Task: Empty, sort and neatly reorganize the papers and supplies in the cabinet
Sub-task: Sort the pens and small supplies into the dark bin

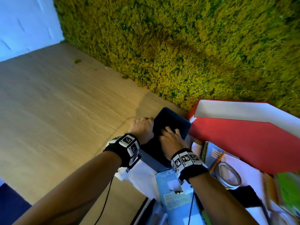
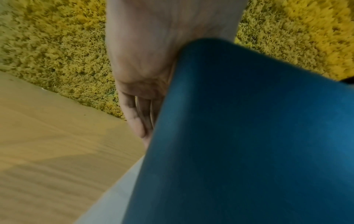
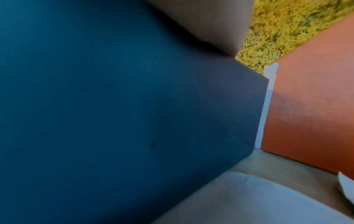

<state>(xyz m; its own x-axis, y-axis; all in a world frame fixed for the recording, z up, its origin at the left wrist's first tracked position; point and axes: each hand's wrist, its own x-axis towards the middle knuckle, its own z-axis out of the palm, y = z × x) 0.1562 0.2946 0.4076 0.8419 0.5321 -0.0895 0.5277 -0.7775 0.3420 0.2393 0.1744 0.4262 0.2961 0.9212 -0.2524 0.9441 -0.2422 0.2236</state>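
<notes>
A dark blue box (image 1: 179, 125) with rounded corners stands tilted on the wooden top (image 1: 65, 111), close to the moss wall. My left hand (image 1: 142, 127) grips its left side, and in the left wrist view the palm and fingers (image 2: 134, 115) lie along the blue wall (image 2: 249, 136). My right hand (image 1: 170, 138) holds the box from the near side, its fingers hooked over the upper rim. The right wrist view is mostly filled by the blue side (image 3: 114, 106), with part of that hand (image 3: 201, 22) above it. The box's contents are hidden.
A red file holder (image 1: 243, 137) with a white inside lies just right of the box. Nearer me lie white papers, a spiral notebook (image 1: 211, 151), a pencil (image 1: 217, 161), a tape roll (image 1: 228, 176), a light blue packet (image 1: 175, 197) and a green item (image 1: 289, 192). Bare wood stretches left.
</notes>
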